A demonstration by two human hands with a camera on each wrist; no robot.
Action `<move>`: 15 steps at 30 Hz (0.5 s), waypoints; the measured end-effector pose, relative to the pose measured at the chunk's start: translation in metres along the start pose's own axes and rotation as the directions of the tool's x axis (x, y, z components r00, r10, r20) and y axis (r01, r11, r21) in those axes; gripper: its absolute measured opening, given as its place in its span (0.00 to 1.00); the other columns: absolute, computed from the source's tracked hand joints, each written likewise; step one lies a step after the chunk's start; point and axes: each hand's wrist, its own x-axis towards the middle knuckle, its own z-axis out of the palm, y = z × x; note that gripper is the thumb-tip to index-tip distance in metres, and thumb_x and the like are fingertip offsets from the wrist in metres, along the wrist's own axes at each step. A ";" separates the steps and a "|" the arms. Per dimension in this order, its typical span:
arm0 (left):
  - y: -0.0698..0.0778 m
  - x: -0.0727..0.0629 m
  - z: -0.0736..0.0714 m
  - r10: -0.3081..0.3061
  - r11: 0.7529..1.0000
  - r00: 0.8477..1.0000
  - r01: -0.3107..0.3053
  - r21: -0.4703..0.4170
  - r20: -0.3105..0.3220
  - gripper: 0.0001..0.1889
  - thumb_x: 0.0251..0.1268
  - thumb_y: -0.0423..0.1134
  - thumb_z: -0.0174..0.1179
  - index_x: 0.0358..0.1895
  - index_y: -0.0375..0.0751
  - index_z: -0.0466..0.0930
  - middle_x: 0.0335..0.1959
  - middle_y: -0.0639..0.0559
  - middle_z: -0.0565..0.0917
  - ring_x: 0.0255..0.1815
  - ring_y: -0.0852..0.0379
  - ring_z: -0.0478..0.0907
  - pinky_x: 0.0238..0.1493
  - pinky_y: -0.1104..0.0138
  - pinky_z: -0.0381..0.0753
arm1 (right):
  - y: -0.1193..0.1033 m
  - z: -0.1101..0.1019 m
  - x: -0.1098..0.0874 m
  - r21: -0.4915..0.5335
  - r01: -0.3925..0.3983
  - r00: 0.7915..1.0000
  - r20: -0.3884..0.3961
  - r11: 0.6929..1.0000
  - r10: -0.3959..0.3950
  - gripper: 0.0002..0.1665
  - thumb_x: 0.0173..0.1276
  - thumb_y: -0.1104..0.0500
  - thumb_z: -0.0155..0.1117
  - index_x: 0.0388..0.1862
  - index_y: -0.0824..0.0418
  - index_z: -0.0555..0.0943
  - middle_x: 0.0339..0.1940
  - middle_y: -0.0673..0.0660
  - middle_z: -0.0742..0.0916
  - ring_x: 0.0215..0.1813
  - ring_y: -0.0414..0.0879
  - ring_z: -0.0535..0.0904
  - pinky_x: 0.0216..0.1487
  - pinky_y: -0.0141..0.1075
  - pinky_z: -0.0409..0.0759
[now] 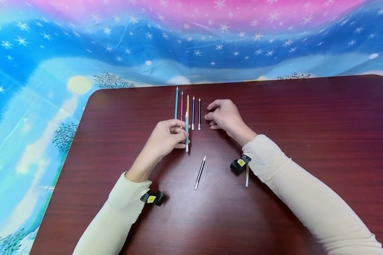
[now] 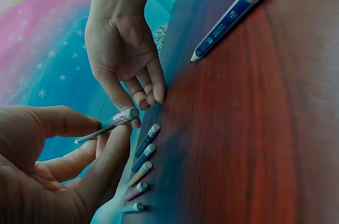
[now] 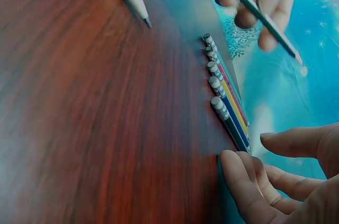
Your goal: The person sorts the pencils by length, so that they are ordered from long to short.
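Observation:
My left hand (image 1: 168, 137) pinches a teal pencil (image 1: 187, 124) between thumb and fingers, tip pointing away and white eraser end toward me. It is held above the near end of a row of pencils lying side by side: teal (image 1: 177, 101), pink (image 1: 182, 101), yellow (image 1: 188, 102), blue (image 1: 193, 109) and black (image 1: 199, 111). Just right of the black one, my right hand (image 1: 225, 117) holds nothing; its fingers are loosely bent, thumb apart from them in the right wrist view. White erasers on the row face me.
A dark blue pencil (image 1: 200, 172) lies slanted on the brown table (image 1: 322, 141), nearer to me. Another, gold-coloured pencil (image 1: 247, 179) is partly hidden beneath the right sleeve. Behind the table's far edge hangs a snowflake-patterned cloth (image 1: 166, 42).

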 end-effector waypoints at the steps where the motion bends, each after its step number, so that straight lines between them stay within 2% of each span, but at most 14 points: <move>1: 0.002 0.003 0.002 0.006 1.000 1.000 -0.006 -0.002 0.001 0.15 0.73 0.27 0.59 0.59 0.31 0.78 0.38 0.46 0.82 0.33 0.57 0.84 0.40 0.64 0.92 | 0.001 -0.002 -0.001 -0.009 0.006 1.000 0.005 1.000 -0.006 0.21 0.72 0.68 0.66 0.63 0.68 0.79 0.36 0.58 0.85 0.28 0.45 0.82 0.34 0.35 0.90; 6: 0.009 0.018 0.011 0.027 0.999 1.000 -0.027 -0.045 -0.001 0.15 0.71 0.26 0.57 0.58 0.29 0.79 0.38 0.46 0.81 0.30 0.59 0.84 0.39 0.64 0.92 | 0.004 -0.013 -0.010 -0.050 0.035 0.999 0.017 0.998 -0.034 0.21 0.72 0.68 0.66 0.63 0.67 0.79 0.35 0.59 0.86 0.31 0.46 0.84 0.35 0.36 0.90; 15: 0.014 0.040 0.028 0.056 0.995 0.998 -0.059 -0.081 -0.040 0.17 0.71 0.26 0.59 0.60 0.30 0.80 0.40 0.45 0.84 0.33 0.59 0.84 0.40 0.65 0.92 | 0.009 -0.035 -0.028 -0.092 0.049 0.998 0.031 0.995 -0.046 0.22 0.72 0.66 0.66 0.64 0.67 0.79 0.42 0.62 0.87 0.34 0.48 0.84 0.41 0.38 0.91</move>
